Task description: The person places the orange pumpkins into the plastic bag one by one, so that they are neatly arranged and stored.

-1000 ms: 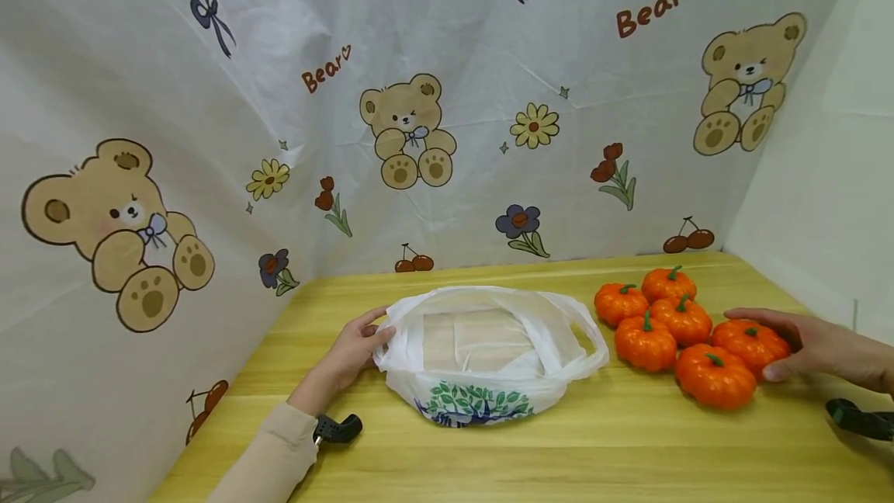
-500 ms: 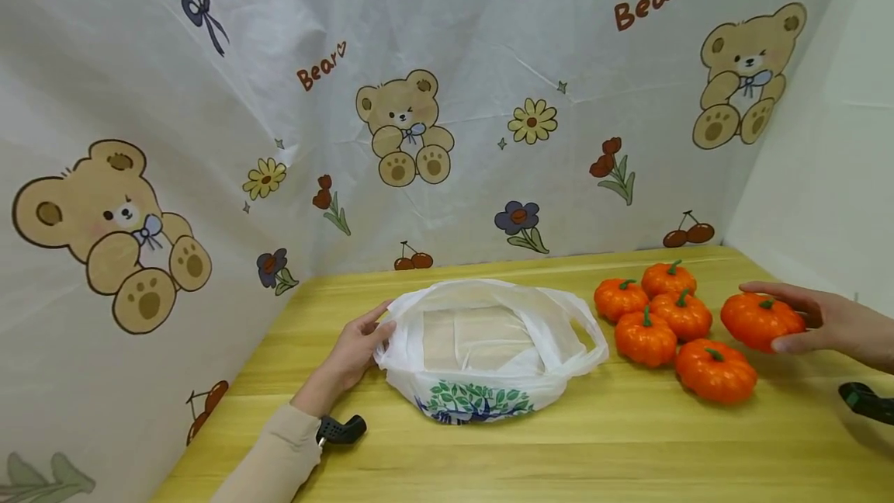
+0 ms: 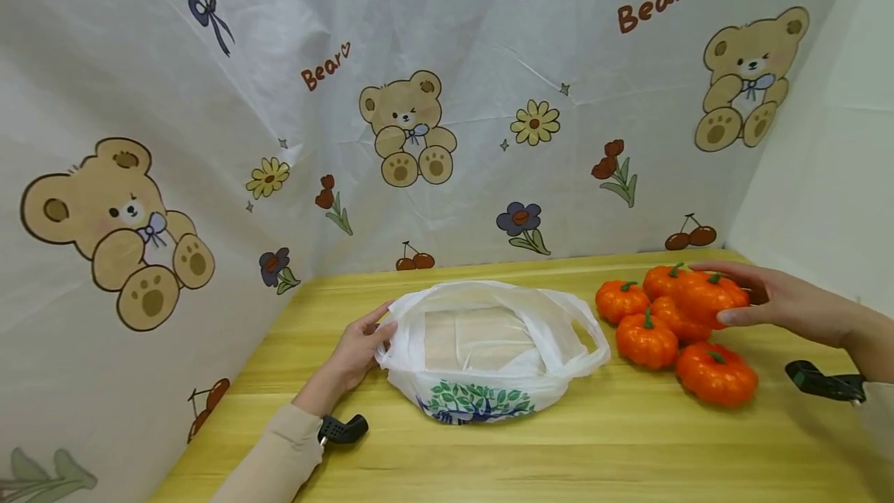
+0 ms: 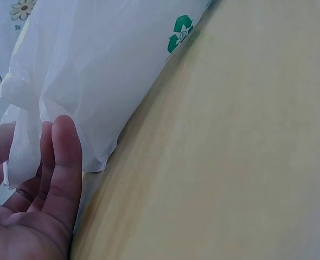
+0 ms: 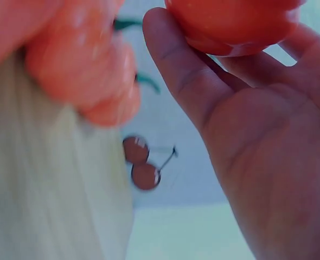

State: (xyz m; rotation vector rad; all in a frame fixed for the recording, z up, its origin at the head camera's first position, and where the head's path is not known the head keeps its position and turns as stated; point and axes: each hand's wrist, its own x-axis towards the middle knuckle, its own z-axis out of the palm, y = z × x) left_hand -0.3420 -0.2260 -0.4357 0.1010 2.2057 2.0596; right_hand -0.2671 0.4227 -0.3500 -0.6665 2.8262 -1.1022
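My right hand point(image 3: 789, 305) grips a small orange pumpkin point(image 3: 708, 300) with a green stem, held above the table over the other pumpkins. In the right wrist view the thumb and fingers go round the held pumpkin point(image 5: 233, 27). My left hand point(image 3: 355, 352) pinches the left end of a white plastic bag point(image 3: 541, 390), printed with a green and blue tree. The left wrist view shows bag film point(image 4: 25, 146) between thumb and fingers. The bag's mouth gapes upward; inside lies a flat beige thing point(image 3: 482, 340), its kind unclear.
Several more orange pumpkins point(image 3: 646, 341) cluster right of the bag, one point(image 3: 715, 376) nearer the front. All rest on a yellow wood-grain table point(image 3: 559, 464). A bear-print cloth point(image 3: 461, 231) hangs behind and at left; a white wall point(image 3: 831, 200) stands at right.
My right hand has lifted the pumpkin from the table's right side, then carried it left and back over the group. The left hand and bag have stayed in place.
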